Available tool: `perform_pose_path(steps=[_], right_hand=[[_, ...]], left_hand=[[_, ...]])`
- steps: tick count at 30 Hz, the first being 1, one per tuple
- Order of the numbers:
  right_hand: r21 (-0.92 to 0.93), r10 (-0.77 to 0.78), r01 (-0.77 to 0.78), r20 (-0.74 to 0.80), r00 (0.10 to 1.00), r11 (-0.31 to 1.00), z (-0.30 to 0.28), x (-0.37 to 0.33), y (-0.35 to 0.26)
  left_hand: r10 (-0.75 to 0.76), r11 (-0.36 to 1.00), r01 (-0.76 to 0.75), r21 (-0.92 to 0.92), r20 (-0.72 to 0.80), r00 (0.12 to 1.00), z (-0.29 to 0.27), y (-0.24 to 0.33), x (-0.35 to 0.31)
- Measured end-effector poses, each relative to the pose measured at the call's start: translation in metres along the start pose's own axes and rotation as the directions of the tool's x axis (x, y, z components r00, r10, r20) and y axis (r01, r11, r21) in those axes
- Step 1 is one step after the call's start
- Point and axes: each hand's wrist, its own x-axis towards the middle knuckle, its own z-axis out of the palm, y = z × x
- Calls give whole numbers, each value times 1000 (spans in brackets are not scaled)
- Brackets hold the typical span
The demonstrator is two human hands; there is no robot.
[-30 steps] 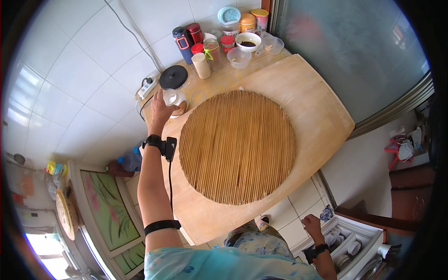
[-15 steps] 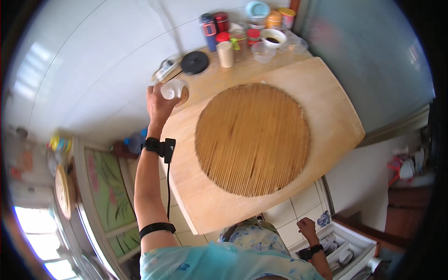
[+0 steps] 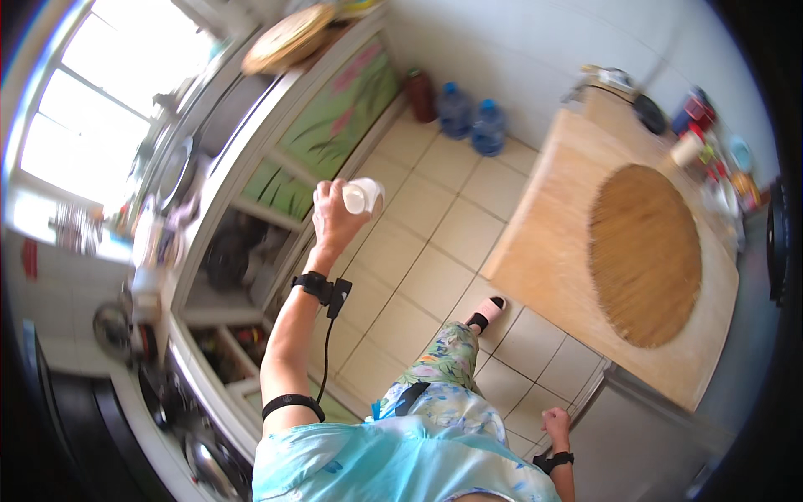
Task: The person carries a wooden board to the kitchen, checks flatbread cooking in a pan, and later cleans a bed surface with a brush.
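My left hand (image 3: 335, 222) is closed around a small whitish container (image 3: 361, 197) with a round white end. It is held in the air above the tiled floor, in front of the cabinet. What is in the container cannot be made out. Low on the right hangs my right hand (image 3: 555, 422), its fingers curled and nothing visible in them. A wooden board (image 3: 544, 226) on the table to the right carries a round brown mat of thin stalks (image 3: 644, 255); neither hand touches it.
The cabinet (image 3: 330, 105) with flower-patterned doors runs along the left, with pans and utensils on its counter. Two blue water bottles (image 3: 454, 111) stand at the wall beside a dark red flask (image 3: 421, 96). Jars (image 3: 688, 149) crowd the table's far end.
My body has turned left, away from the table, which now appears on the right. My left hand has carried the container from the table's far left corner out over the floor.
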Motion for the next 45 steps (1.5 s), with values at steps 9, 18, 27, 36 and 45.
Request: perform_pose_path(steps=[9,18,27,36,45], right_hand=[[-170,239,-201,246,939,965,49,14,-70],[-377,104,-11,227,968,926,158,27,-229],[-542,69,186,415,907,819,296,15,-370],[-661,113,225,427,897,716,366,21,-456],[-663,-104,488,530,842,568,417,-25,-489]], left_hand=[[-636,715,644,273,-128,761,-81,-247,-235],[-847,332,913,238,-351,399,-108,-451,-358],[-866,-92,987,131,-499,-14,-92,-599,-400],[-825,101,946,-307,-557,-93,-67,-698,-473],[-926,-163,986,-33,-341,-164,-86,-668,-418]])
